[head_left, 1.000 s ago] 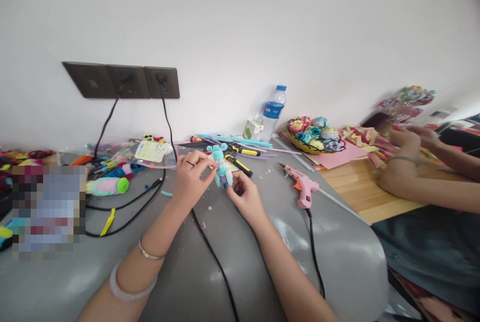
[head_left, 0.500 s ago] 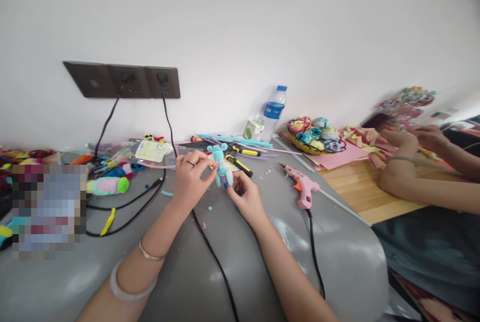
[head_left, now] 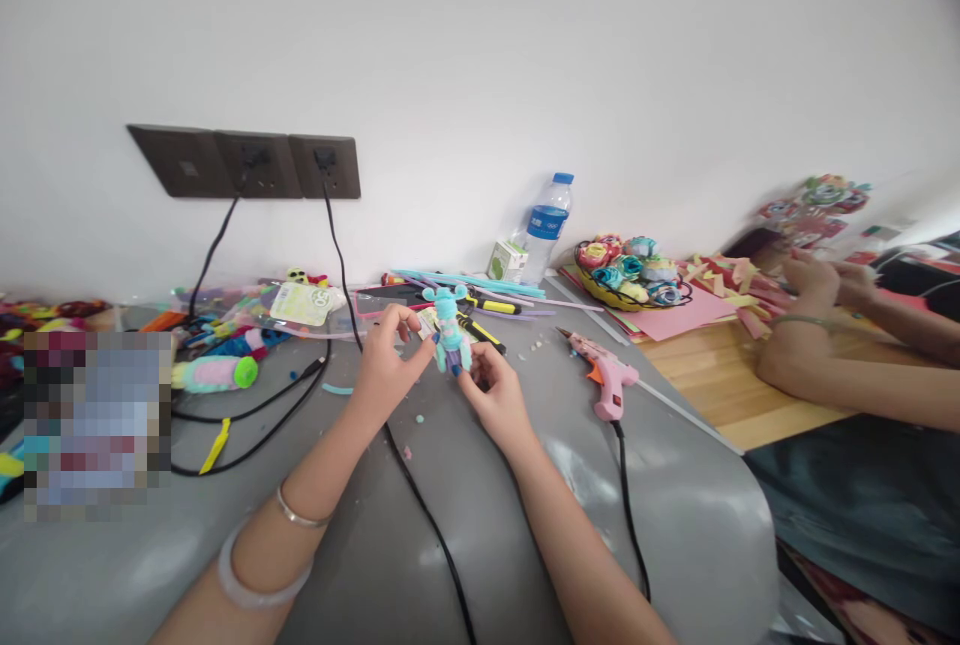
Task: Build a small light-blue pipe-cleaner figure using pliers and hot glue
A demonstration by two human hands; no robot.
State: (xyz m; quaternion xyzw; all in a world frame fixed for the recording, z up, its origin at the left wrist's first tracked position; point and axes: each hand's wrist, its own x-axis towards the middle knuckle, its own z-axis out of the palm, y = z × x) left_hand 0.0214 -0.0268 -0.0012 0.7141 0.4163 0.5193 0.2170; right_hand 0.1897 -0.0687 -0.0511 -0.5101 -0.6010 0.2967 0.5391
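Observation:
Upright over the grey table is a small light-blue pipe-cleaner doll [head_left: 451,325] with round ears and a purple patch low on its body. My right hand [head_left: 491,385] pinches it near the bottom, the thumb in front and the other fingers partly hidden. Just to the doll's left, my left hand [head_left: 394,355] has its thumb and curled fingers apart. Its thumb tip is close to the doll's side; whether it touches, I cannot tell. Behind the doll lie yellow-and-black-handled pliers [head_left: 486,333] and blue pipe cleaners [head_left: 480,282].
A pink glue gun [head_left: 611,380] lies at right with its cord running forward. A water bottle [head_left: 550,220] and a basket of paper roses [head_left: 634,297] stand along the wall. Black cables [head_left: 420,495] cross the table. At far right, another person's hands [head_left: 817,280] are over paper strips.
My left fingers have come off the doll and spread apart. The doll has shifted slightly right and shows more of its front, still in my right hand.

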